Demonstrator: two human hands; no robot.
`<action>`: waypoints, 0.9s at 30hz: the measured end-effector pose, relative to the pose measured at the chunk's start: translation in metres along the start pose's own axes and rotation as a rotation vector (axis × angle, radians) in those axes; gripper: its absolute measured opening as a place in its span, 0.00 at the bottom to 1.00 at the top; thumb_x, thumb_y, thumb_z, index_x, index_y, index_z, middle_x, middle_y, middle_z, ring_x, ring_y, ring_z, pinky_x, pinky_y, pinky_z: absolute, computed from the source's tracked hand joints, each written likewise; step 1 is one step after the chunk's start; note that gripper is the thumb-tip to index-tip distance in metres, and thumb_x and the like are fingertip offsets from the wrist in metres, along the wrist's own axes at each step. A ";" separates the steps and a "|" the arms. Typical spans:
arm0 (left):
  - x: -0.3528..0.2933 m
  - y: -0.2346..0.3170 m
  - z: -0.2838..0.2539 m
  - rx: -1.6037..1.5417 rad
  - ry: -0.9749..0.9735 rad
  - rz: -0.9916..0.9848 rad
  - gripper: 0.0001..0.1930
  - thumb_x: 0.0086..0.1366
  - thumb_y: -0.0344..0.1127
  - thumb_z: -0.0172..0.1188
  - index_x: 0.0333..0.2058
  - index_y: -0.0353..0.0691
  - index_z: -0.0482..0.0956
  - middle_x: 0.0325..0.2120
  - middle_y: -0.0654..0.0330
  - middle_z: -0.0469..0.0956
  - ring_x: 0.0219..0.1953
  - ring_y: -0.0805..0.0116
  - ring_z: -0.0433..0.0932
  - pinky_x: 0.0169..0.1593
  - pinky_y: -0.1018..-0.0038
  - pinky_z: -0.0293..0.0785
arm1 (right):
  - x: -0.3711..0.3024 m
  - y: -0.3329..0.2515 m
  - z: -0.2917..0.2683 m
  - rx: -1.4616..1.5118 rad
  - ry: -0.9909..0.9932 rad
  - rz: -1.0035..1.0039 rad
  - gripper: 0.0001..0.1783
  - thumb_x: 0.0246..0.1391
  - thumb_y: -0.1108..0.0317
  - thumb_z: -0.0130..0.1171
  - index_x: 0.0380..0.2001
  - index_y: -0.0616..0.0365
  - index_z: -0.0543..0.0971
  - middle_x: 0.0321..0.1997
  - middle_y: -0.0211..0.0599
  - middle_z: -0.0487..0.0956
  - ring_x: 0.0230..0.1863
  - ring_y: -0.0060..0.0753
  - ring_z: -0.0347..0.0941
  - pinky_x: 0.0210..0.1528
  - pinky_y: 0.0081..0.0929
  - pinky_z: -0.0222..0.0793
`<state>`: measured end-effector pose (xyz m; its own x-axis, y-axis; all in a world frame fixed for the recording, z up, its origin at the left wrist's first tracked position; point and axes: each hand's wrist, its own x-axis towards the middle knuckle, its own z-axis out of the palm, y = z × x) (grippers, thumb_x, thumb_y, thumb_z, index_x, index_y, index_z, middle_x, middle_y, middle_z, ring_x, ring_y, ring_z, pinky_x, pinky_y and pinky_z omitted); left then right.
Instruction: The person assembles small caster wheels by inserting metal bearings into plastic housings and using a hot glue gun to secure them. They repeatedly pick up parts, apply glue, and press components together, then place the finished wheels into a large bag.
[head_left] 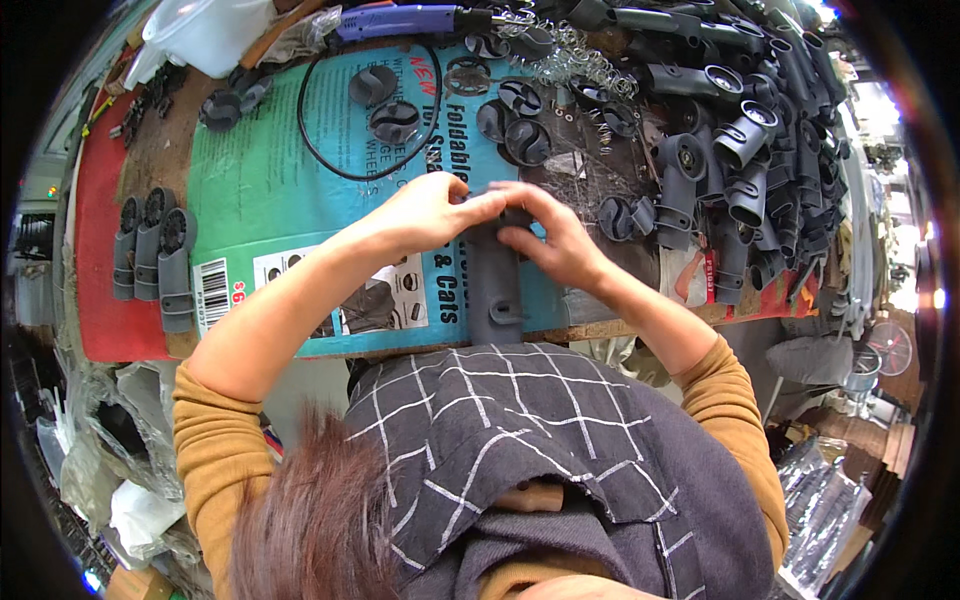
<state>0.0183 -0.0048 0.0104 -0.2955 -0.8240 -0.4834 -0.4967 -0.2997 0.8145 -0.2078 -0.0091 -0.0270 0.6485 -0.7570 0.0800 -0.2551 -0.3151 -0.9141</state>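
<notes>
A dark grey plastic tube part point(492, 285) lies on the bench in front of me, its lower end close to my apron. My left hand point(432, 208) reaches the part's far end, thumb and fingers closed on it. From the other side my right hand point(556, 240) curls its thumb and fingers round the same end. Between them my fingers hide most of that end, so its fine detail cannot be made out. Beyond my hands lie several round black plastic caps point(527, 142) with curved ridges. A thin black ring point(303, 118) rests on the printed cardboard.
A big pile of grey tube parts point(790, 150) covers the right side. Three similar parts point(158, 255) stand at the left. Loose metal springs point(590, 65) and a purple power screwdriver point(395, 22) lie at the back. A white tub point(208, 30) stands far left. Flattened cardboard point(235, 170) covers the bench.
</notes>
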 end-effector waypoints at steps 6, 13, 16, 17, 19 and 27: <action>0.001 0.020 0.010 -0.235 -0.263 -0.263 0.28 0.60 0.54 0.66 0.48 0.35 0.76 0.38 0.62 0.75 0.38 0.75 0.71 0.43 0.77 0.68 | -0.035 -0.012 0.003 0.108 0.035 -0.114 0.25 0.52 0.78 0.63 0.53 0.57 0.70 0.64 0.48 0.68 0.65 0.41 0.64 0.66 0.37 0.59; -0.041 0.034 0.019 -0.555 -0.141 0.124 0.25 0.54 0.37 0.71 0.47 0.30 0.74 0.39 0.59 0.77 0.43 0.74 0.75 0.51 0.75 0.71 | -0.044 -0.050 0.001 0.885 0.061 0.429 0.39 0.45 0.78 0.68 0.60 0.58 0.63 0.59 0.37 0.71 0.60 0.29 0.68 0.64 0.30 0.61; -0.055 0.036 0.018 -0.610 -0.136 0.137 0.25 0.55 0.36 0.71 0.49 0.32 0.74 0.41 0.59 0.77 0.45 0.73 0.75 0.52 0.74 0.71 | -0.041 -0.064 0.001 0.976 -0.023 0.465 0.34 0.43 0.79 0.70 0.56 0.58 0.70 0.51 0.29 0.76 0.54 0.22 0.71 0.60 0.26 0.65; -0.060 0.036 0.018 -0.623 -0.129 0.156 0.26 0.55 0.36 0.71 0.50 0.32 0.74 0.41 0.59 0.77 0.46 0.73 0.75 0.53 0.74 0.71 | -0.039 -0.068 0.000 0.931 -0.031 0.457 0.33 0.43 0.78 0.70 0.55 0.58 0.71 0.49 0.28 0.77 0.53 0.21 0.72 0.59 0.26 0.65; -0.064 0.034 0.015 -0.575 -0.081 0.228 0.26 0.55 0.36 0.71 0.51 0.32 0.74 0.43 0.58 0.77 0.48 0.72 0.74 0.53 0.73 0.71 | -0.036 -0.075 -0.003 0.785 -0.004 0.393 0.32 0.43 0.76 0.72 0.54 0.58 0.71 0.48 0.27 0.78 0.49 0.20 0.73 0.55 0.24 0.68; -0.055 0.006 0.014 -0.120 -0.001 0.163 0.42 0.63 0.32 0.64 0.70 0.46 0.49 0.53 0.52 0.72 0.50 0.65 0.75 0.57 0.68 0.70 | -0.011 -0.058 0.009 -0.930 0.253 -0.226 0.22 0.40 0.68 0.65 0.41 0.60 0.75 0.48 0.47 0.79 0.45 0.45 0.75 0.45 0.40 0.71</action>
<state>0.0201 0.0454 0.0370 -0.3648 -0.8658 -0.3426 -0.3412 -0.2180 0.9144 -0.1939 0.0228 0.0215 0.6068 -0.6893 0.3959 -0.6758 -0.7096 -0.1997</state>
